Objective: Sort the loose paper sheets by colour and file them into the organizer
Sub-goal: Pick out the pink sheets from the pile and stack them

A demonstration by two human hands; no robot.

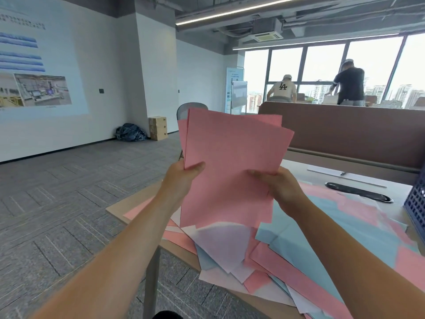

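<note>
Open office in daylight, grey carpet (pixel 69 203) underfoot.
On the white wall (pixel 110 77), a projected slide (pixel 39 72); at its foot, stacked boxes (pixel 158 128) beside a dark bundle (pixel 130 132). Mid-room, a grey chair (pixel 184 109) and a banner stand (pixel 230 88). Overhead, a light strip (pixel 241 10) and ceiling air unit (pixel 266 34). Beyond a brown partition (pixel 345 130), two people (pixel 281 89) at tall windows (pixel 322 63) facing tower blocks (pixel 404 93).

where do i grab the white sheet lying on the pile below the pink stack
Pinch the white sheet at its near corner, coming from the near edge of the table. It lies flat on the pile, so probably only that uncovered corner offers a grip; its far edge is hidden behind the pink stack.
</note>
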